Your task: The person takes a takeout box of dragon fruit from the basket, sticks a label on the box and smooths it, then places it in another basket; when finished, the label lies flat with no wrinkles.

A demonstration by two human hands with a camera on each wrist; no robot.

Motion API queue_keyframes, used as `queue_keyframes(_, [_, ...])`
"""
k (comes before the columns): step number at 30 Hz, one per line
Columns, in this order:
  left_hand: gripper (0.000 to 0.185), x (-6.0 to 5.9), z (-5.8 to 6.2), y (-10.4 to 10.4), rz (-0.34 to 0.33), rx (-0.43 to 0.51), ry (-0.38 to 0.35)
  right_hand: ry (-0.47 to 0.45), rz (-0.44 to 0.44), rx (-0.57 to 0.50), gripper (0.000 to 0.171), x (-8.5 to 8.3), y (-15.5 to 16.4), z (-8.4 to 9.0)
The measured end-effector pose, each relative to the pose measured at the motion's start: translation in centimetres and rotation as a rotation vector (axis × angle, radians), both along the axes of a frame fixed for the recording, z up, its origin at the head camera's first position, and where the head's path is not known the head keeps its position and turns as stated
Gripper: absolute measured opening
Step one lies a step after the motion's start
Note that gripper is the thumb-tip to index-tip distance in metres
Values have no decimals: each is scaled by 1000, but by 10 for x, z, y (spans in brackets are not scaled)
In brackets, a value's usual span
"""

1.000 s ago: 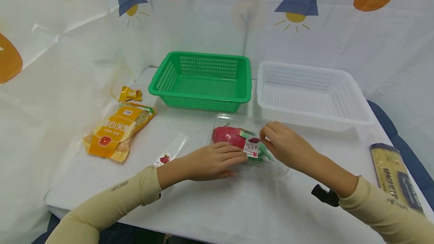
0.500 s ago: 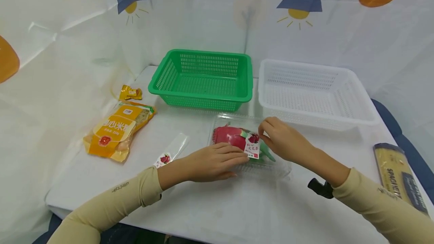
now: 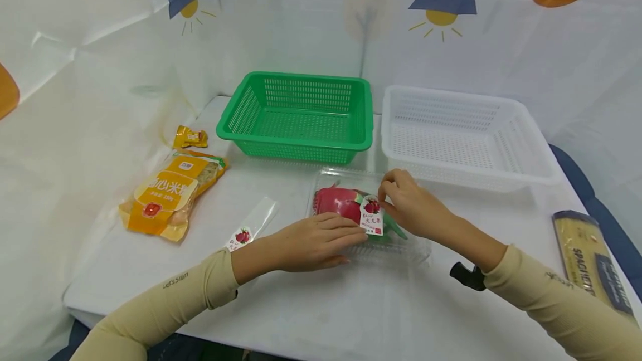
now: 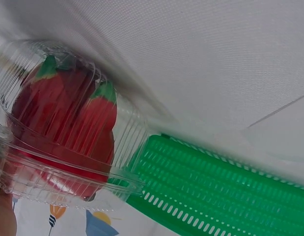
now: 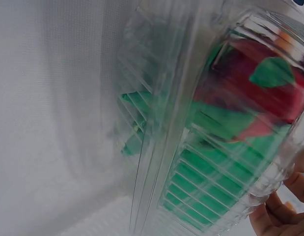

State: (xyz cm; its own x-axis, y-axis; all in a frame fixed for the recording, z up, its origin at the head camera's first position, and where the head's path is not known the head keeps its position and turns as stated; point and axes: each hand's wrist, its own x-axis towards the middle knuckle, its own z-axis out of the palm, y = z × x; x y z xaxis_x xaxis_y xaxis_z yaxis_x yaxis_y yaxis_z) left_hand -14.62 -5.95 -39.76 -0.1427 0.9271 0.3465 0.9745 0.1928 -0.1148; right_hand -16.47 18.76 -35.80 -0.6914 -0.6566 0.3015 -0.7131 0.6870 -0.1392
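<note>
A: We log the clear plastic clamshell box (image 3: 368, 219) at the front middle of the white table (image 3: 321, 305), just in front of the green basket (image 3: 298, 116) and the white basket (image 3: 461, 135). It holds a red dragon fruit (image 3: 338, 203) with green scales, and a small printed label (image 3: 371, 217) sits on the lid.

B: Grip state? We read the left hand (image 3: 311, 241) as lying flat, fingers straight, pressing on the near left edge of the box. The right hand (image 3: 408, 205) has its fingertips (image 3: 383, 194) curled in at the lid beside the label, pinching or picking at it.

A: Agreed. On progress, we judge the box has not left the table and the lid looks shut. Both baskets show nothing inside, so any sorting is not begun as far as we can see.

B: Untouched items: the orange snack bag (image 3: 170, 194), a small gold wrapper (image 3: 189, 137) behind it, a clear sachet (image 3: 252, 223) near the left forearm, and the spaghetti pack (image 3: 589, 258) at the right edge.

A: Limits: we cannot tell whether the right fingers grip the label or the lid rim. The wrist views show only ribbed plastic and fruit at close range, blurred. The spaghetti pack is partly hidden by the right sleeve.
</note>
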Motion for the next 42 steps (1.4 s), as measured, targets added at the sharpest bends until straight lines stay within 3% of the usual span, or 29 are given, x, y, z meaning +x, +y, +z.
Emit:
queue_keyframes(16, [54,-1,0,5,-3,11,-15,-39,-67,-19,19,-4,-1,-2])
queue_keyframes(24, [54,-1,-1,7,-14,30,20,-44,-72,-45,18,-10,-3,-3])
queue_keyframes(32, [53,-3,0,8,-25,38,34,36,-63,-63,17,-14,7,-3])
queue_keyframes(42, [54,2,-2,2,-5,41,18,51,-159,-73,16,-11,22,-7])
